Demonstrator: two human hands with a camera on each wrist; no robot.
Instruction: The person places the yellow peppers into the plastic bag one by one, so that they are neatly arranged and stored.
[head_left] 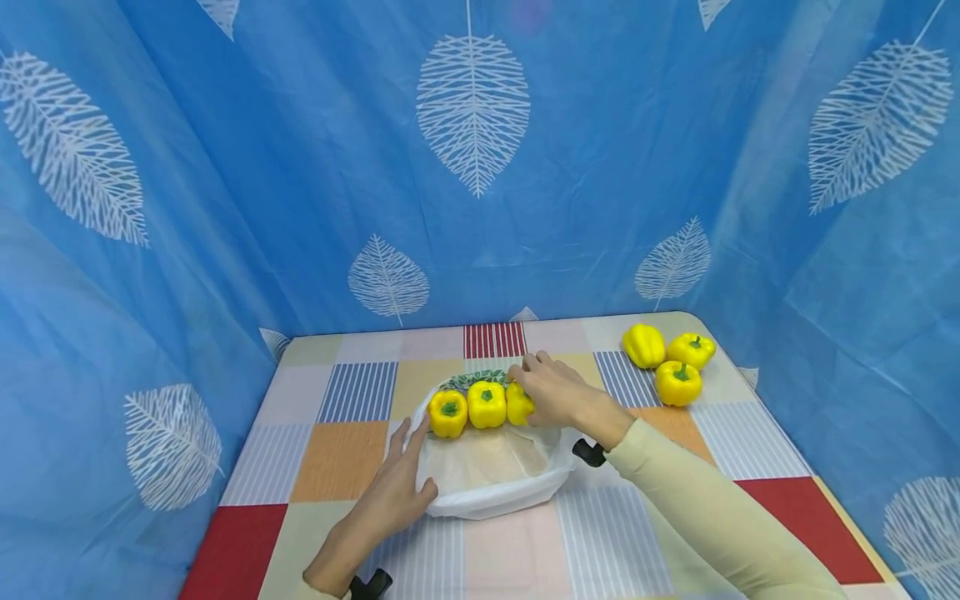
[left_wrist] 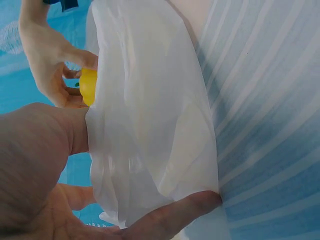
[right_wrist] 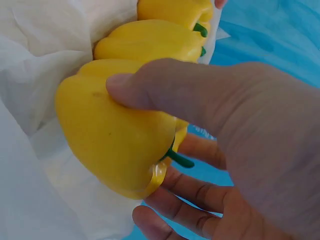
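My right hand (head_left: pixel 551 392) grips a yellow bell pepper (right_wrist: pixel 115 130) at the right end of a row. The thumb lies over its side in the right wrist view. Two more yellow bell peppers, the left one (head_left: pixel 447 414) and the middle one (head_left: pixel 487 404), sit beside it along the far side of a white plastic bag (head_left: pixel 495 500). The bag stands with its mouth spread wide. At its left rim is my left hand (head_left: pixel 393 487), fingers spread and fairly straight, touching the thin plastic (left_wrist: pixel 150 110). The bag hides some fingertips in the left wrist view.
Three more yellow bell peppers, one lying on its side (head_left: pixel 643 346), are grouped at the table's far right corner. A checked patchwork cloth (head_left: pixel 337 458) covers the table. Blue curtains (head_left: pixel 300 167) with white leaf prints hang behind and on both sides.
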